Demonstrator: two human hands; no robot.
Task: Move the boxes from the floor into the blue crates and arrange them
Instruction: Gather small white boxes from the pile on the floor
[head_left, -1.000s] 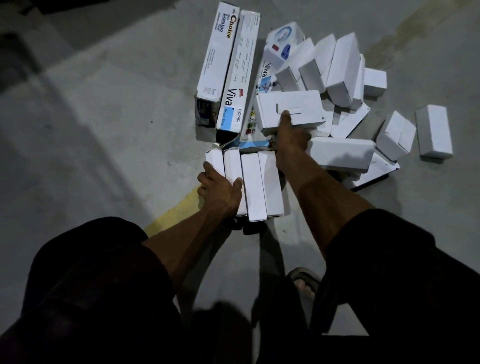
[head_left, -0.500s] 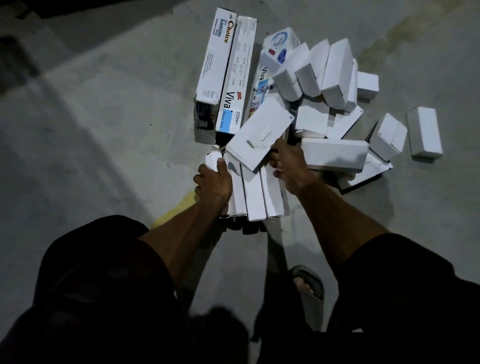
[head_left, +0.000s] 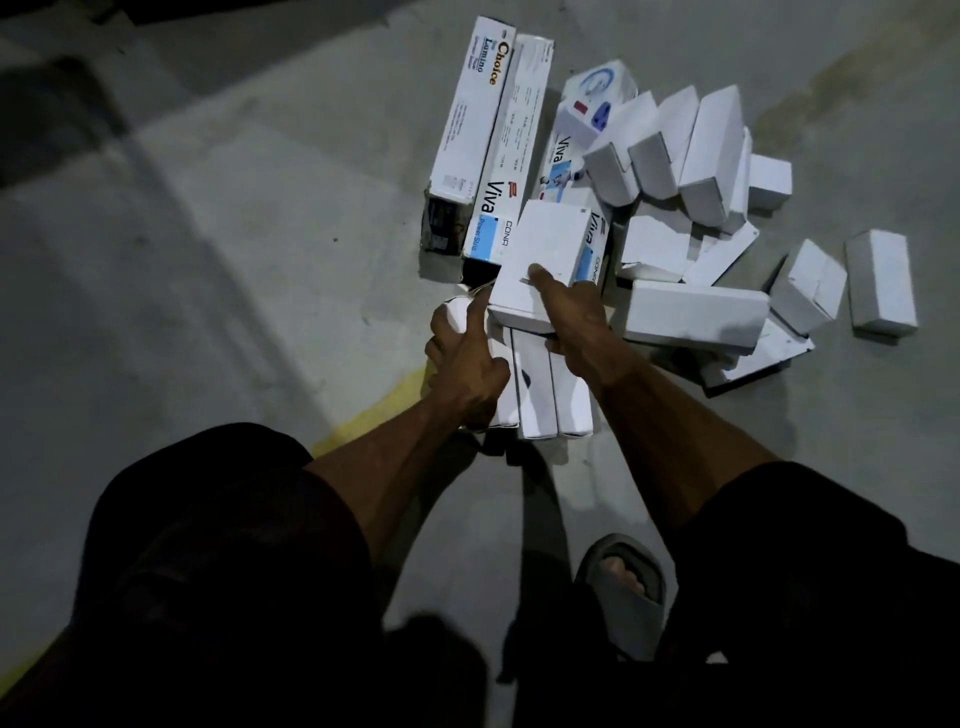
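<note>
A heap of white boxes lies on the grey concrete floor. My right hand (head_left: 571, 322) grips a flat white box (head_left: 540, 260) and holds it over a row of several narrow white boxes (head_left: 550, 395) standing side by side. My left hand (head_left: 462, 358) holds the left end of that row, its index finger stretched up to the flat box's edge. Behind lie long printed boxes, a "Choice" box (head_left: 475, 109) and a "Viva" power strip box (head_left: 511, 150). No blue crate is in view.
More white boxes are piled at the right (head_left: 696, 150), with a long one (head_left: 696, 317) beside my right hand and two loose ones (head_left: 880, 280) farther right. A yellow floor line (head_left: 374, 415) runs under my left arm. My sandalled foot (head_left: 621, 587) stands below.
My right hand took the flat white box off the pile, pulled it toward me and turned it, so it now sits over the far end of the row. My left hand stayed on the row.
</note>
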